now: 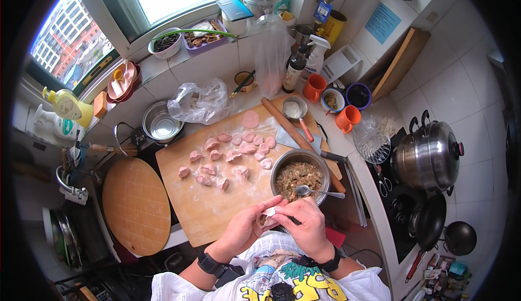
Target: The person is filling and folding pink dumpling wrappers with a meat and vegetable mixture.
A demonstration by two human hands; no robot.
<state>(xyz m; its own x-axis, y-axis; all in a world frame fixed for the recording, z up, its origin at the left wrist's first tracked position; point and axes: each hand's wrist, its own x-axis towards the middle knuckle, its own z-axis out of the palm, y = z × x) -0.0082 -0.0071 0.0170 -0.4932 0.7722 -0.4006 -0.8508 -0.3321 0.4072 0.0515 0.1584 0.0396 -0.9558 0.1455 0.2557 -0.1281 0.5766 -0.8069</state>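
Observation:
My left hand (245, 227) cradles a small dumpling (267, 214), its pale wrapper folded around some filling. My right hand (305, 224) pinches the wrapper's edge between thumb and fingers. Both hands are close to my body, just in front of a metal bowl (274, 166) of minced filling (298, 177). A spoon (328, 194) rests in the bowl, its handle over the right rim. On the floured wooden board (190, 219) lie several pink folded dumplings (209, 169). Flat pink dough rounds (250, 119) are spread toward the board's far side.
A rolling pin (290, 129) lies across a cleaver (331, 156) beyond the bowl. A small flour bowl (293, 105) sits at the far right corner. Left stands a round wooden board (135, 206); right, a steamer pot (426, 157) on the stove. Orange cups (315, 88) and bottles line the back.

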